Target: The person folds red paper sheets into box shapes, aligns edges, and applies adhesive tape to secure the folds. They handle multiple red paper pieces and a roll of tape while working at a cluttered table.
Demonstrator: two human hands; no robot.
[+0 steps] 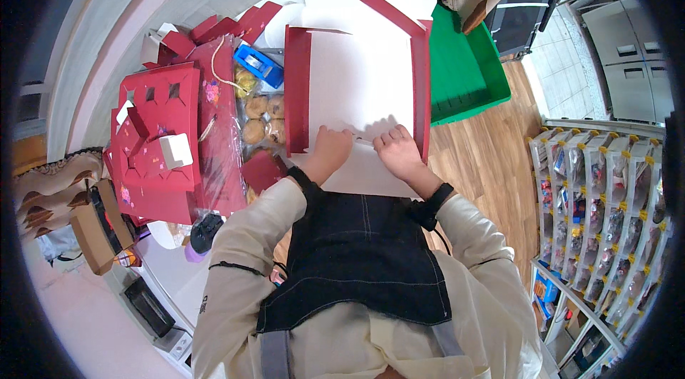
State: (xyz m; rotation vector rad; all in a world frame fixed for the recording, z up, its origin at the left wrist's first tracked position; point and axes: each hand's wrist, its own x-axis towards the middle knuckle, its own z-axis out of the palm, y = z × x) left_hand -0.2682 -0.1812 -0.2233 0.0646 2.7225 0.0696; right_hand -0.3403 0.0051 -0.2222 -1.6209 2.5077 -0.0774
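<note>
A flat cardboard box blank (357,79), white inside with red side flaps, lies open in front of me. My left hand (330,149) presses on its near edge with fingers curled. Beside it my right hand (397,149) pinches the same edge, close to the right red flap (421,93). A thin white strip or fold runs between the two hands; I cannot tell whether it is tape or card.
A stack of red folded boxes (160,143) sits to the left, with a blue tape dispenser (258,65) and wrapped pastries (260,118) beside it. A green bin (471,79) stands at the right. Shelves of small packets (606,215) fill the far right.
</note>
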